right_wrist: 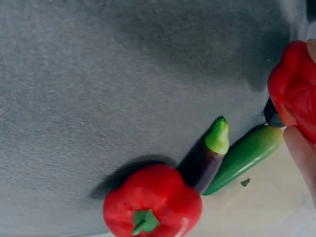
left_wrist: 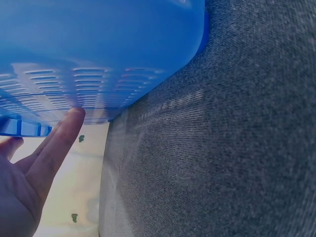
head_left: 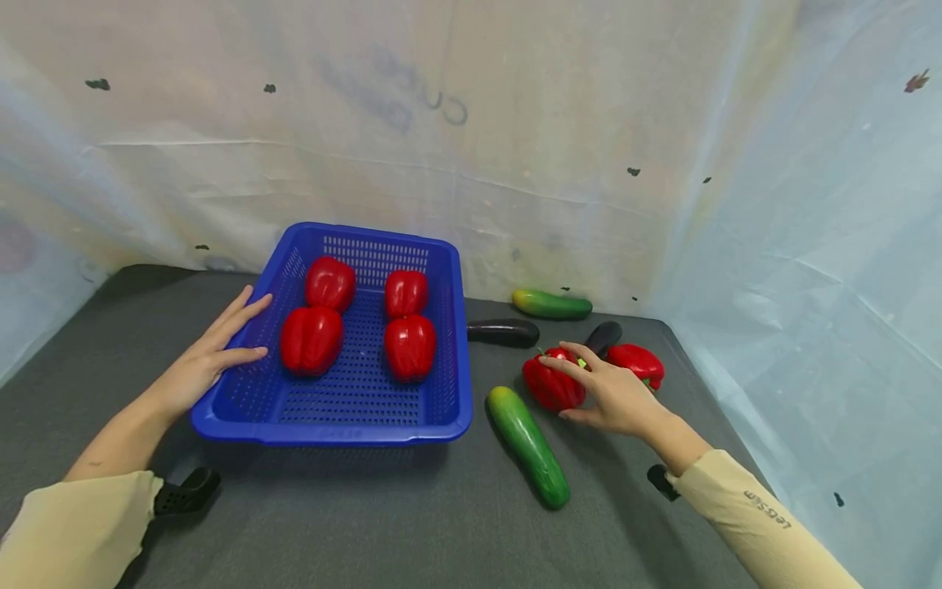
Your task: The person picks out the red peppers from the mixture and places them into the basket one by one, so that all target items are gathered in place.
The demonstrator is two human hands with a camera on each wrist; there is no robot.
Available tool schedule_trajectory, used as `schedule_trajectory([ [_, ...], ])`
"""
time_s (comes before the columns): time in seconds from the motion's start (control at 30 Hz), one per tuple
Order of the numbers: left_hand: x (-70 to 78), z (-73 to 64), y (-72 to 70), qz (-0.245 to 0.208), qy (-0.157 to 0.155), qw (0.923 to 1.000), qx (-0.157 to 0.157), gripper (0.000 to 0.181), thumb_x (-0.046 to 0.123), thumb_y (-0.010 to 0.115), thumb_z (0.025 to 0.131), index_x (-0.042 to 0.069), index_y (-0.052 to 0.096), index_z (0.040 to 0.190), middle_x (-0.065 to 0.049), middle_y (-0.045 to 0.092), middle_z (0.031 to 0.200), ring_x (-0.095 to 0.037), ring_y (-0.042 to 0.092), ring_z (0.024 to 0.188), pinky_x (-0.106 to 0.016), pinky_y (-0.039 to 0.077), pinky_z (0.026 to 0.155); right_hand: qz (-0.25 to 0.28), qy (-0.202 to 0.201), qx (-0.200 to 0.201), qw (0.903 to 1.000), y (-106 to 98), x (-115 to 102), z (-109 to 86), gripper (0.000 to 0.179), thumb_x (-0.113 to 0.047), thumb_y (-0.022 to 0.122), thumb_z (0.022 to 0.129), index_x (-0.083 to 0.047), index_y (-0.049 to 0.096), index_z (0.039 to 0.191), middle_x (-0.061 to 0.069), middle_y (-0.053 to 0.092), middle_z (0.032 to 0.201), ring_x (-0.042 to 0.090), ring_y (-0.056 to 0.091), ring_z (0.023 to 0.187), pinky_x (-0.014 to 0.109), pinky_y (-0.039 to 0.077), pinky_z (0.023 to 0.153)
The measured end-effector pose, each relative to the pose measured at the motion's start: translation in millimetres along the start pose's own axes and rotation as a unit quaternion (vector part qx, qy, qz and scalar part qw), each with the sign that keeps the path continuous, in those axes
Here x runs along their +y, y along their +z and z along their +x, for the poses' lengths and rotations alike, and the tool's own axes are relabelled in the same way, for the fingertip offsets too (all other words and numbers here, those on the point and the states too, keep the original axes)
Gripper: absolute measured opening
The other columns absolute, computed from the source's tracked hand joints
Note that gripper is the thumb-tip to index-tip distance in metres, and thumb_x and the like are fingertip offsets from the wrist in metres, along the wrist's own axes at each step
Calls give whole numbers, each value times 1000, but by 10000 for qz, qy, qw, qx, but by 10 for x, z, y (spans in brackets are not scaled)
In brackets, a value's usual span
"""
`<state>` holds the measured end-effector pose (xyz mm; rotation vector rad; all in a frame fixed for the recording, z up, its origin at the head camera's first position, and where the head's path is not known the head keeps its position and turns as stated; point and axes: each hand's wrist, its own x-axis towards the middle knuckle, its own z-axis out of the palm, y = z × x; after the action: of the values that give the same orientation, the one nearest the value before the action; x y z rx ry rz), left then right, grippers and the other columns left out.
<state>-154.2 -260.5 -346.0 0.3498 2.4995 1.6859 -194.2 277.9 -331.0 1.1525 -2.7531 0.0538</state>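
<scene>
My right hand (head_left: 611, 397) grips a red bell pepper (head_left: 552, 384) to the right of the basket, fingers over its top and thumb at its near side. In the right wrist view that pepper (right_wrist: 296, 94) shows at the right edge between finger and thumb. My left hand (head_left: 209, 352) rests with extended fingers on the left rim of the blue plastic basket (head_left: 331, 433). The left wrist view has a finger (left_wrist: 61, 143) against the slotted outer wall. Several red bell peppers, among them one at front left (head_left: 311, 341), lie inside the basket in two columns.
Right of the basket lie a cucumber (head_left: 528, 446) in front, another cucumber (head_left: 552, 304) by the back wall, and a dark eggplant (head_left: 508, 332). Beyond my right hand are a second eggplant (head_left: 603, 337) and a red bell pepper (head_left: 636, 362). Plastic sheeting (head_left: 515, 123) encloses the grey table (head_left: 353, 523).
</scene>
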Motion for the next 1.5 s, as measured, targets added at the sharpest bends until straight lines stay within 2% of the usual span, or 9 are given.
schedule_trajectory([
  [0.3,2,7,-2,-97,4,10000,-17,64,20,41,102,24,6,155,-3,-24,159,-53,-12,139,-10,46,74,-49,-38,305,9995,-74,-10,90,81,-34,83,73,-23,44,143,11,44,143,-1,37,47,16,35,46],
  [0.43,7,13,-3,25,-17,10000,-31,64,21,41,102,23,6,156,-3,-24,159,-51,-13,140,-9,44,75,-33,-72,380,9992,-92,-19,112,80,-35,82,73,-23,44,143,11,43,143,-1,34,45,16,34,45],
  [0.6,18,15,-3,162,-74,9998,-31,64,22,41,102,22,6,156,-5,-23,159,-51,-14,141,-9,44,76,41,-73,505,9987,-126,-54,141,81,-36,82,74,-25,43,144,11,44,142,-2,33,45,16,34,45],
  [0.8,21,8,-1,50,-105,9999,-39,65,22,41,102,22,5,156,-4,-25,159,-52,-14,140,-10,45,74,109,-145,757,9970,-187,-123,210,80,-38,81,73,-25,44,143,12,45,143,-1,33,45,16,34,44],
  [1.17,7,4,-5,-164,2,9999,-32,65,19,42,101,23,6,156,-3,-25,159,-53,-11,139,-12,49,73,344,-127,887,9954,-264,-260,313,79,-38,81,74,-26,44,143,9,42,145,3,47,54,16,37,45],
  [1.5,3,0,0,-58,23,10000,-9,65,20,42,101,22,7,156,-4,-24,159,-52,-13,139,-9,45,74,719,-373,1132,9903,-338,-388,433,79,-37,81,75,-26,44,143,7,42,146,7,66,71,16,42,48],
])
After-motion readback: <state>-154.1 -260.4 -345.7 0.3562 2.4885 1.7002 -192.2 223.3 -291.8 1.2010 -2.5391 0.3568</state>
